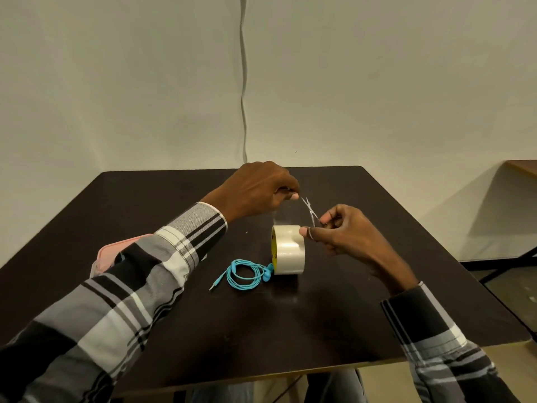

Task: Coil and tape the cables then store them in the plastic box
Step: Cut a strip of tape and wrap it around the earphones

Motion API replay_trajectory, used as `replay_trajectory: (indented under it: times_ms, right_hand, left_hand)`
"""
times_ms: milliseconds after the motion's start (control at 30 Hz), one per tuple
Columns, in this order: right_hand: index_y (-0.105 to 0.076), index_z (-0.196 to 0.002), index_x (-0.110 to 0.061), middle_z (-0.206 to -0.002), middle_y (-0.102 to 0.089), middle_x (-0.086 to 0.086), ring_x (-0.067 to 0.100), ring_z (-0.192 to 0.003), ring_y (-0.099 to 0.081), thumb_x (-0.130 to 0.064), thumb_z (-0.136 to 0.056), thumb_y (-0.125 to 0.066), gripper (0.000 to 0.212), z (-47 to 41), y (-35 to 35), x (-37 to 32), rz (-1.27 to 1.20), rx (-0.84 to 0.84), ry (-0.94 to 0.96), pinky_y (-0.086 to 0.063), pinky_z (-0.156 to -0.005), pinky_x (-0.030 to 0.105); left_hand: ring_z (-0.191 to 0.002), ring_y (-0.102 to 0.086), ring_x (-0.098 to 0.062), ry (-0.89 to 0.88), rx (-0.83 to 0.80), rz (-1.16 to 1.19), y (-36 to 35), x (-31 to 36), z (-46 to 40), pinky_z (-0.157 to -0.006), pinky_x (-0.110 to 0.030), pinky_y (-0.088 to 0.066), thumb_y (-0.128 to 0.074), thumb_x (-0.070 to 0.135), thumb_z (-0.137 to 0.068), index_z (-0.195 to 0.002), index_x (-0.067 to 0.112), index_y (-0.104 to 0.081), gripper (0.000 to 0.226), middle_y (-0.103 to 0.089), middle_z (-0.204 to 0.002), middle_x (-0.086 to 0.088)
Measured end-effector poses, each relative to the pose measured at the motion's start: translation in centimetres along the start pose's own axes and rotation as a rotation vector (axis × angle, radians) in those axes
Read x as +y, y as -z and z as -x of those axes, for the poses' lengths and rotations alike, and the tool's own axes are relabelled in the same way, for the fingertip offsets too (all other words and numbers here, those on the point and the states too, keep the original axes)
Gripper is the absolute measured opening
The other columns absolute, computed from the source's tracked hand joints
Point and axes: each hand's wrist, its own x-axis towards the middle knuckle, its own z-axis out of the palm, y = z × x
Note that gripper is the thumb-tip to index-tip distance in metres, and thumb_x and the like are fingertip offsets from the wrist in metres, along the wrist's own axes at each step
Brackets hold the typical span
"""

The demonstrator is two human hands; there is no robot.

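Note:
A roll of clear tape [288,249] stands on edge in the middle of the dark table [261,321]. A strip of tape [280,212] runs up from the roll to my left hand [258,189], which pinches its end. My right hand [341,231] holds small silver scissors [310,212] with their blades apart beside the strip. The coiled blue earphone cable [243,274] lies on the table just left of the roll, its plug pointing left. A pink plastic box [109,255] sits at the left, mostly hidden behind my left sleeve.
A grey cable [243,82] hangs down the pale wall behind the table. Another table edge [523,167] shows at the far right. My legs are under the near table edge.

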Motion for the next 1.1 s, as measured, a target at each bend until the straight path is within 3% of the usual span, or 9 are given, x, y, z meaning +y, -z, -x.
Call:
replay_trajectory:
  times_ms: [233, 367, 633, 800, 933, 1100]
  right_hand:
    - [-0.059, -0.094, -0.013, -0.083, -0.067, 0.01, 0.019, -0.071, -0.062, -0.044, -0.064, -0.088, 0.052, -0.7, 2.9, -0.8, 0.113, -0.091, 0.077, -0.061, -0.069, 0.044]
    - [-0.063, -0.089, -0.016, -0.079, -0.069, 0.008, 0.017, -0.069, -0.062, -0.058, -0.051, -0.088, 0.063, -1.3, 4.3, -1.4, 0.238, -0.126, 0.114, -0.059, -0.07, 0.049]
    - [-0.063, -0.086, -0.018, -0.077, -0.065, 0.001, 0.013, -0.068, -0.055, -0.051, -0.06, -0.089, 0.05, -2.1, 5.1, -2.2, 0.359, -0.182, 0.189, -0.046, -0.061, 0.03]
    - [-0.064, -0.087, -0.017, -0.086, -0.07, 0.009, 0.018, -0.075, -0.061, -0.048, -0.062, -0.089, 0.047, -2.3, 5.1, -2.8, 0.38, -0.228, 0.23, -0.051, -0.068, 0.035]
    - [-0.066, -0.085, -0.019, -0.085, -0.072, 0.007, 0.017, -0.075, -0.063, -0.058, -0.052, -0.087, 0.055, -2.1, 5.2, -3.3, 0.366, -0.254, 0.244, -0.052, -0.07, 0.037]
    - [-0.066, -0.084, -0.019, -0.086, -0.072, 0.006, 0.029, -0.087, -0.066, -0.059, -0.053, -0.086, 0.055, -2.5, 5.4, -3.8, 0.373, -0.264, 0.263, -0.054, -0.074, 0.042]
  left_hand:
    - [-0.079, -0.046, -0.003, -0.046, -0.027, -0.028, 0.8, -0.3, 0.0, -0.057, -0.009, -0.021, -0.054, 0.032, -0.098, -0.113, 0.024, -0.071, 0.024, -0.07, -0.101, 0.003]
    - [-0.086, -0.06, -0.013, -0.077, -0.034, -0.038, 1.0, -0.2, -0.2, -0.058, -0.008, -0.021, -0.054, 0.03, -0.098, -0.116, 0.022, -0.07, 0.025, -0.069, -0.103, 0.001]
    - [-0.086, -0.064, -0.017, -0.126, 0.019, -0.066, 1.6, -0.4, -0.1, -0.057, -0.008, -0.019, -0.057, 0.027, -0.096, -0.113, 0.02, -0.072, 0.023, -0.071, -0.099, 0.001]
    - [-0.08, -0.063, -0.017, -0.133, 0.049, -0.06, 1.8, -0.5, 0.1, -0.057, -0.008, -0.017, -0.057, 0.029, -0.096, -0.11, 0.02, -0.073, 0.023, -0.071, -0.093, 0.0]
    - [-0.08, -0.065, -0.018, -0.165, 0.07, -0.07, 1.8, -0.6, 0.2, -0.057, -0.008, -0.016, -0.059, 0.027, -0.095, -0.109, 0.019, -0.074, 0.022, -0.071, -0.091, 0.0]
    - [-0.079, -0.065, -0.019, -0.22, 0.082, -0.08, 2.1, -0.7, 0.1, -0.058, -0.008, -0.013, -0.063, 0.024, -0.092, -0.106, 0.017, -0.075, 0.02, -0.071, -0.089, -0.001]
